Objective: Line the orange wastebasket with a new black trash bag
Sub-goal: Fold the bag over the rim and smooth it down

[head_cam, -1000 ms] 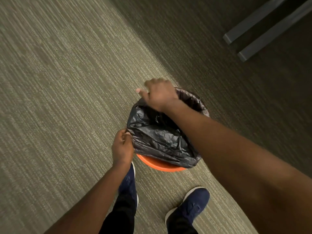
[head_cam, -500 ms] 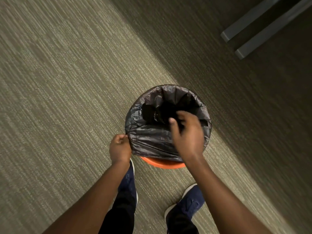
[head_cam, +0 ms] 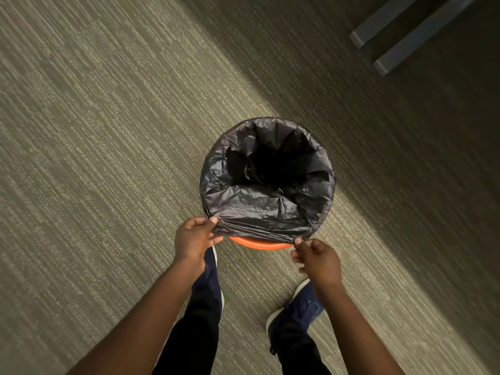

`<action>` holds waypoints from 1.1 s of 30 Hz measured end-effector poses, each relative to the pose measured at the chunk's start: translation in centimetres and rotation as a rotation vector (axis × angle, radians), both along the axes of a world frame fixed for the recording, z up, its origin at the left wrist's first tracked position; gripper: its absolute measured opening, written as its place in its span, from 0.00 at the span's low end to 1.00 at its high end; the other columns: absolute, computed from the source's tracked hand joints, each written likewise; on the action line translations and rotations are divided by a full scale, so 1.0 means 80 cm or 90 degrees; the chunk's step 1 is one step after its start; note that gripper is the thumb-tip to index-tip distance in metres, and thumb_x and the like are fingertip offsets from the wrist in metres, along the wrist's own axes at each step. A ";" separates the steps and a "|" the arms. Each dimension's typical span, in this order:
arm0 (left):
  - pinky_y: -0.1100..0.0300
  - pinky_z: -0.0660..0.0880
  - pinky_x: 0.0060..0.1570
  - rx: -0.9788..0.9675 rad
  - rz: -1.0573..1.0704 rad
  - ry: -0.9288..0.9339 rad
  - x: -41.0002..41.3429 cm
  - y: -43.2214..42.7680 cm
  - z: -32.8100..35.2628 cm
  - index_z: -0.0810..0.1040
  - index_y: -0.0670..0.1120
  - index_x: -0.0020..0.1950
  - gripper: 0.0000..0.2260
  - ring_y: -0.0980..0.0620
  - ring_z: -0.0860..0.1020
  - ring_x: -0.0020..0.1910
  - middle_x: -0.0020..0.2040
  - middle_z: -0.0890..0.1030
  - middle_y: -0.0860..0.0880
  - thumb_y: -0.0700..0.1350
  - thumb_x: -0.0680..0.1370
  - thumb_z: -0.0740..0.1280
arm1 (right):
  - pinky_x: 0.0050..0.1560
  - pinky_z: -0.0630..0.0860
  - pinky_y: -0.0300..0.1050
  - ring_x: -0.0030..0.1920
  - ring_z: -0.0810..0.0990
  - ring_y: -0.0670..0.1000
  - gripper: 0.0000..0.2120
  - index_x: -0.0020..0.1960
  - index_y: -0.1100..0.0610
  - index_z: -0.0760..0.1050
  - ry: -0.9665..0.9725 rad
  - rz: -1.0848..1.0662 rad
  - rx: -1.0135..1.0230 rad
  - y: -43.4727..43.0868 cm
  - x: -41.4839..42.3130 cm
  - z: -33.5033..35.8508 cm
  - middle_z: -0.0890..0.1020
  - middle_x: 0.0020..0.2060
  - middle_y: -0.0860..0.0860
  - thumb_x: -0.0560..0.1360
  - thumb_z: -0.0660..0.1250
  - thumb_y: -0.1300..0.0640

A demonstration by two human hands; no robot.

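Note:
The black trash bag (head_cam: pixel 266 212) is stretched over the round mouth of the orange wastebasket (head_cam: pixel 257 243), folded down outside the rim; its middle sags into the bin. Only a thin orange crescent of the basket shows below the bag's near hem. My left hand (head_cam: pixel 193 239) pinches the hem at the near left of the rim. My right hand (head_cam: pixel 316 259) pinches the hem at the near right, thumb and forefinger closed on the plastic.
The basket stands on striped grey-green carpet (head_cam: pixel 108 158). My two dark blue shoes (head_cam: pixel 297 309) are just behind it. Two grey bars of furniture (head_cam: pixel 400 36) lie in the shaded top right corner.
My right hand left the far rim, passed over the bag's mouth and now grips the near right hem. The bag's opening has spread fully round the rim. My left hand stayed put.

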State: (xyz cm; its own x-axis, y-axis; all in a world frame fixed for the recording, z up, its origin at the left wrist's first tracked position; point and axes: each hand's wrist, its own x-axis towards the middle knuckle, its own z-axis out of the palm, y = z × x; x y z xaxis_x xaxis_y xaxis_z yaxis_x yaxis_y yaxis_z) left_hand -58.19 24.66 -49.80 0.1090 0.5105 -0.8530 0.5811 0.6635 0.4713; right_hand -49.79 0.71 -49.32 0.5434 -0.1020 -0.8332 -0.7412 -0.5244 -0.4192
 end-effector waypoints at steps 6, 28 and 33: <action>0.57 0.84 0.39 -0.039 0.024 -0.031 -0.009 -0.012 0.004 0.75 0.38 0.51 0.04 0.47 0.81 0.40 0.45 0.80 0.41 0.33 0.79 0.68 | 0.36 0.77 0.45 0.36 0.83 0.49 0.13 0.38 0.56 0.75 0.040 0.028 0.048 -0.013 -0.014 -0.004 0.86 0.33 0.51 0.79 0.69 0.52; 0.48 0.82 0.48 0.021 0.059 0.069 0.010 -0.042 -0.017 0.77 0.43 0.59 0.10 0.48 0.79 0.44 0.53 0.82 0.44 0.36 0.82 0.59 | 0.37 0.79 0.46 0.45 0.80 0.53 0.14 0.62 0.60 0.75 0.047 -0.493 0.053 0.057 0.002 -0.022 0.82 0.50 0.54 0.85 0.53 0.59; 0.49 0.81 0.46 -0.088 0.132 0.064 0.018 -0.042 -0.028 0.79 0.45 0.53 0.12 0.47 0.84 0.47 0.50 0.85 0.44 0.34 0.82 0.57 | 0.36 0.79 0.45 0.38 0.80 0.49 0.13 0.55 0.59 0.76 0.090 -0.499 0.050 0.049 0.007 -0.031 0.83 0.46 0.53 0.85 0.52 0.61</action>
State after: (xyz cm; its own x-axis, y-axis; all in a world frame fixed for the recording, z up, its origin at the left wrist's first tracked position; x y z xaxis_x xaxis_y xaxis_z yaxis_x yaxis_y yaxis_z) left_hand -56.71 21.28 -52.00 -0.0748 0.3906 -0.9175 0.4653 0.8274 0.3144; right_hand -49.23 4.67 -51.83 0.2261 -0.3493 -0.9093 -0.9305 0.1986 -0.3077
